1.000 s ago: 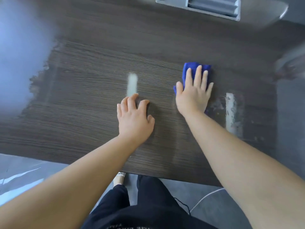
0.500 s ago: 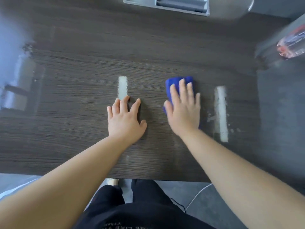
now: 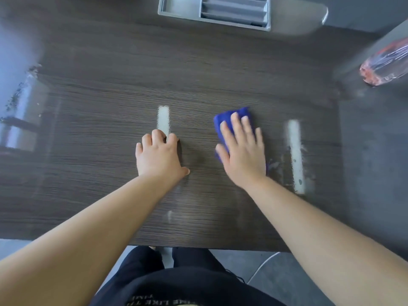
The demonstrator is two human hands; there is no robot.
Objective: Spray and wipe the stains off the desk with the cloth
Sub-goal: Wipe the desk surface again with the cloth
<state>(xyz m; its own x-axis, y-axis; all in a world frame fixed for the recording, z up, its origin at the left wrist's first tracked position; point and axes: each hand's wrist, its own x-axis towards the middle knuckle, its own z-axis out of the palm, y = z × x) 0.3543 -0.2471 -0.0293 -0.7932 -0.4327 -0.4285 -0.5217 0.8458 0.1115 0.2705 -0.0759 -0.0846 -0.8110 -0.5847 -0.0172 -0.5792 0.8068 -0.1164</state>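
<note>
My right hand lies flat with straight fingers on a blue cloth, pressing it onto the dark wood desk. To its right runs a long white streak with smeared wet marks beside it. My left hand rests on the desk with its fingers slightly bent, their tips at the near end of a shorter white streak. A fainter pale mark sits nearer the front edge. A clear spray bottle with a red label lies blurred at the far right.
A grey tray with slots is set into the desk's far side. The desk's front edge runs just above my dark trousers. A shiny reflection covers the desk's left part.
My right hand has drawn the blue cloth left and toward me, away from the long right streak. My left hand has stayed at the shorter streak.
</note>
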